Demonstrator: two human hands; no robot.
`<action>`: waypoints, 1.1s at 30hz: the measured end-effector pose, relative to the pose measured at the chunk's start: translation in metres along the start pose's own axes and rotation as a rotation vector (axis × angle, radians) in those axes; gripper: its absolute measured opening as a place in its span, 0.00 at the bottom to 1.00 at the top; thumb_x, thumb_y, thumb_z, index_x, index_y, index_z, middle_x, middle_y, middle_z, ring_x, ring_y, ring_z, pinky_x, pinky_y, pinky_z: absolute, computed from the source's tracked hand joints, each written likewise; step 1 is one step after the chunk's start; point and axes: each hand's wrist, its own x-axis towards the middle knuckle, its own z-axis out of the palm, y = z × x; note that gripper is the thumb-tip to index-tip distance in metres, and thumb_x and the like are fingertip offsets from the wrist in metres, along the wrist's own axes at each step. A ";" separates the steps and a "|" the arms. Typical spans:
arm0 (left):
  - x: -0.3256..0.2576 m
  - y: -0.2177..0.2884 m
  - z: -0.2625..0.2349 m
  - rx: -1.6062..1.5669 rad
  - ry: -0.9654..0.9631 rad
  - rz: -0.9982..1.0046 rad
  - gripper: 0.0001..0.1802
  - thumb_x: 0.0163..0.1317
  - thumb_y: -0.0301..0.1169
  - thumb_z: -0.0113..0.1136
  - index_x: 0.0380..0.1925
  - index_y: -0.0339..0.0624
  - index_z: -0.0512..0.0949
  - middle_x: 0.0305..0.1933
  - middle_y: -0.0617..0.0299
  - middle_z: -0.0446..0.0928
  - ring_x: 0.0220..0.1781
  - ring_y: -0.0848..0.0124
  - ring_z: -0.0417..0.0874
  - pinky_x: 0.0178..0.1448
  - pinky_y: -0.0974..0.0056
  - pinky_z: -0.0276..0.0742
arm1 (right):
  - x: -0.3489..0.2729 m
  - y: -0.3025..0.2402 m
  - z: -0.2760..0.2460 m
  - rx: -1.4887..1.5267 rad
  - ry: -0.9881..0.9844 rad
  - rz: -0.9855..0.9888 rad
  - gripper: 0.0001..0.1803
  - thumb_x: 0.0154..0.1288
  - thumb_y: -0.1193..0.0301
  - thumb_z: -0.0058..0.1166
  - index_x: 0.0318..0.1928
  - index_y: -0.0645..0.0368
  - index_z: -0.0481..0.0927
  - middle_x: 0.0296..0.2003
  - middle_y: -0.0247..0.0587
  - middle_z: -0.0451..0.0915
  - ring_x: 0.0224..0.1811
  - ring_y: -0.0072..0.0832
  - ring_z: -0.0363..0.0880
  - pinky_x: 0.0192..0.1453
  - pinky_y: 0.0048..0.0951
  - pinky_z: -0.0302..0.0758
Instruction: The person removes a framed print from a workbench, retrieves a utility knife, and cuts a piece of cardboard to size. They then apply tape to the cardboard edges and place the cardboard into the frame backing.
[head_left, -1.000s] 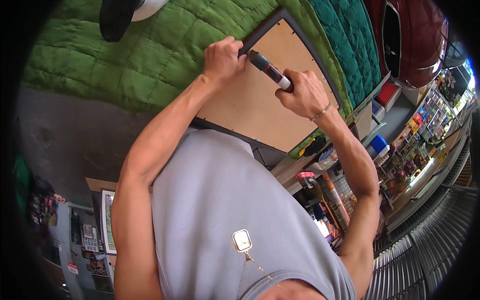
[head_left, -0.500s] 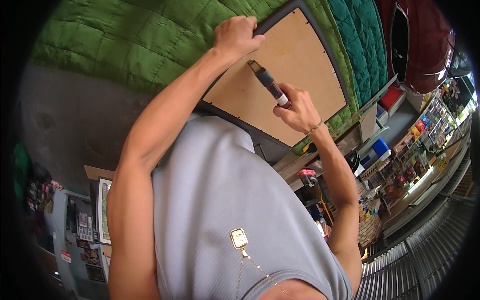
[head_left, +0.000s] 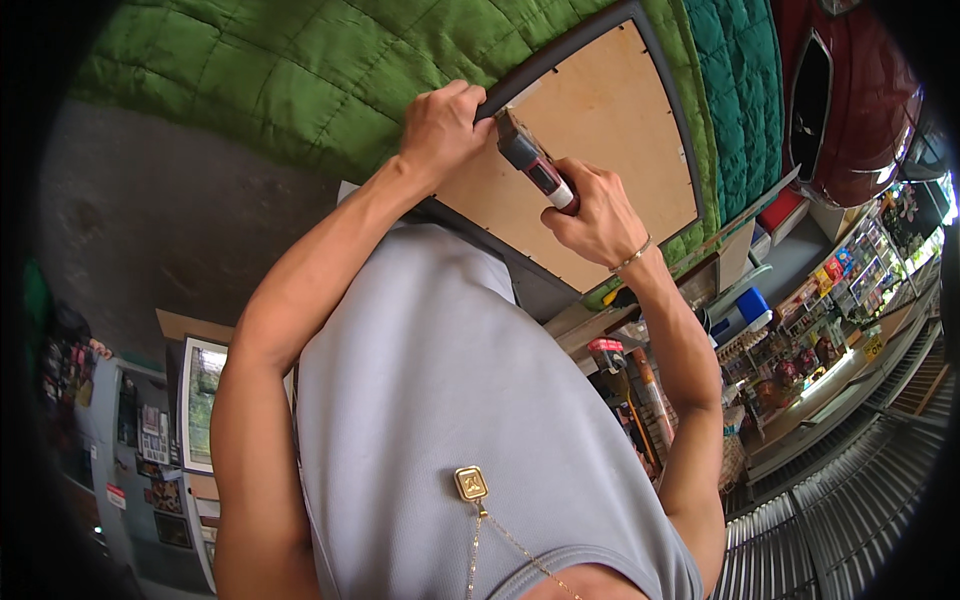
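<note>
A dark picture frame (head_left: 548, 60) lies face down with its tan backing board (head_left: 615, 115) showing. Small dark tabs stick out along the frame's inner edge. My left hand (head_left: 442, 132) is closed around the frame's far left side, thumb toward the board. In my right hand (head_left: 598, 218) is a point driver (head_left: 530, 162), dark at the head with a red and white handle. Its head meets the frame's inner edge close beside my left thumb. My palm and fingers hide part of the handle.
A green quilted blanket (head_left: 330, 80) lies beneath the frame, with a teal one (head_left: 740, 100) at the right. Beyond stands a dark red car (head_left: 870, 120). A framed picture (head_left: 205, 400) leans at the lower left. Cluttered shelves line the right.
My left hand has slid down along the frame's side, nearer me. The driver's head has gone from over the board to the frame's inner edge. The view has shifted slightly.
</note>
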 end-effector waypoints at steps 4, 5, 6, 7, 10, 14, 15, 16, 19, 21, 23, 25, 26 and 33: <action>-0.003 -0.001 0.000 -0.030 0.033 0.037 0.13 0.47 0.30 0.71 0.33 0.39 0.80 0.32 0.55 0.79 0.33 0.54 0.81 0.36 0.56 0.77 | 0.002 -0.006 -0.001 -0.016 -0.008 0.024 0.21 0.41 0.70 0.54 0.38 0.71 0.78 0.28 0.59 0.78 0.32 0.54 0.78 0.43 0.45 0.75; -0.004 -0.002 0.001 -0.027 0.034 0.044 0.12 0.47 0.30 0.70 0.31 0.39 0.79 0.31 0.55 0.78 0.33 0.53 0.81 0.36 0.55 0.77 | 0.003 -0.007 -0.001 -0.024 0.003 0.011 0.20 0.41 0.70 0.54 0.37 0.70 0.78 0.27 0.59 0.78 0.32 0.54 0.78 0.43 0.45 0.75; -0.003 -0.003 0.003 -0.031 0.048 0.066 0.11 0.47 0.30 0.70 0.28 0.40 0.78 0.30 0.54 0.77 0.32 0.53 0.81 0.36 0.54 0.77 | 0.004 -0.008 0.000 -0.038 -0.003 0.019 0.20 0.41 0.70 0.53 0.37 0.70 0.79 0.25 0.59 0.78 0.31 0.54 0.78 0.42 0.46 0.76; -0.003 -0.004 0.004 -0.037 0.065 0.087 0.10 0.47 0.30 0.69 0.26 0.40 0.77 0.29 0.54 0.76 0.31 0.52 0.81 0.36 0.53 0.77 | 0.005 -0.008 0.001 -0.071 0.004 0.033 0.19 0.41 0.70 0.53 0.35 0.70 0.79 0.24 0.59 0.78 0.30 0.54 0.78 0.41 0.46 0.76; -0.001 -0.008 0.007 -0.046 0.073 0.164 0.10 0.47 0.29 0.69 0.25 0.39 0.76 0.28 0.53 0.75 0.31 0.52 0.80 0.35 0.53 0.77 | 0.007 -0.011 0.005 -0.165 0.002 0.094 0.17 0.41 0.70 0.52 0.32 0.68 0.80 0.20 0.58 0.77 0.26 0.54 0.78 0.38 0.47 0.77; 0.000 -0.009 0.008 -0.031 0.077 0.196 0.10 0.47 0.29 0.68 0.26 0.39 0.75 0.28 0.52 0.75 0.30 0.52 0.80 0.35 0.53 0.77 | 0.005 -0.017 0.005 -0.212 0.047 0.088 0.15 0.41 0.69 0.52 0.31 0.66 0.80 0.19 0.57 0.77 0.25 0.54 0.78 0.36 0.46 0.77; 0.000 -0.008 0.008 -0.010 0.081 0.188 0.10 0.47 0.29 0.68 0.26 0.40 0.75 0.28 0.53 0.76 0.31 0.52 0.81 0.35 0.53 0.77 | 0.004 -0.018 0.004 -0.219 0.043 0.086 0.15 0.42 0.68 0.52 0.31 0.66 0.80 0.19 0.57 0.77 0.25 0.53 0.78 0.36 0.46 0.77; -0.001 -0.007 0.007 0.017 0.061 0.167 0.11 0.47 0.30 0.68 0.27 0.40 0.75 0.29 0.53 0.76 0.31 0.52 0.81 0.35 0.53 0.77 | 0.001 -0.018 0.003 -0.195 0.031 0.109 0.15 0.42 0.68 0.53 0.31 0.66 0.80 0.19 0.58 0.77 0.25 0.53 0.78 0.36 0.46 0.77; 0.000 -0.006 0.005 0.035 0.020 0.081 0.12 0.48 0.34 0.69 0.28 0.40 0.77 0.30 0.53 0.77 0.32 0.53 0.82 0.36 0.53 0.78 | -0.011 -0.010 0.002 -0.099 0.041 0.137 0.16 0.44 0.68 0.53 0.32 0.67 0.80 0.19 0.59 0.76 0.25 0.53 0.78 0.36 0.45 0.76; 0.002 -0.006 0.003 0.014 0.037 0.056 0.14 0.46 0.36 0.70 0.28 0.40 0.79 0.30 0.54 0.79 0.32 0.55 0.82 0.35 0.54 0.77 | -0.030 0.000 0.009 -0.002 0.060 0.151 0.16 0.46 0.68 0.53 0.33 0.68 0.79 0.20 0.59 0.76 0.25 0.52 0.78 0.36 0.45 0.75; 0.003 -0.006 0.003 0.002 0.024 0.007 0.15 0.45 0.39 0.70 0.27 0.39 0.79 0.29 0.54 0.80 0.32 0.56 0.82 0.35 0.55 0.77 | -0.046 0.013 0.020 0.131 0.060 0.167 0.18 0.46 0.69 0.53 0.36 0.70 0.78 0.20 0.58 0.74 0.24 0.50 0.75 0.35 0.42 0.73; 0.007 -0.004 0.003 0.015 0.022 -0.018 0.18 0.46 0.42 0.71 0.27 0.39 0.80 0.28 0.53 0.80 0.32 0.56 0.82 0.36 0.55 0.77 | -0.051 0.024 0.033 0.200 0.041 0.228 0.19 0.45 0.69 0.54 0.38 0.71 0.77 0.21 0.57 0.74 0.24 0.49 0.74 0.35 0.41 0.73; 0.010 -0.003 0.003 0.041 0.029 -0.018 0.19 0.45 0.43 0.70 0.27 0.38 0.80 0.25 0.52 0.80 0.30 0.55 0.82 0.35 0.54 0.77 | -0.054 0.027 0.040 0.218 0.045 0.184 0.20 0.45 0.70 0.54 0.39 0.71 0.77 0.22 0.57 0.74 0.25 0.48 0.74 0.35 0.40 0.73; 0.012 -0.001 -0.004 0.045 -0.060 -0.106 0.17 0.46 0.41 0.70 0.30 0.40 0.81 0.24 0.54 0.81 0.28 0.57 0.83 0.34 0.55 0.77 | -0.043 0.013 0.070 0.165 0.041 -0.010 0.24 0.44 0.70 0.55 0.43 0.72 0.77 0.32 0.60 0.78 0.32 0.51 0.77 0.41 0.40 0.74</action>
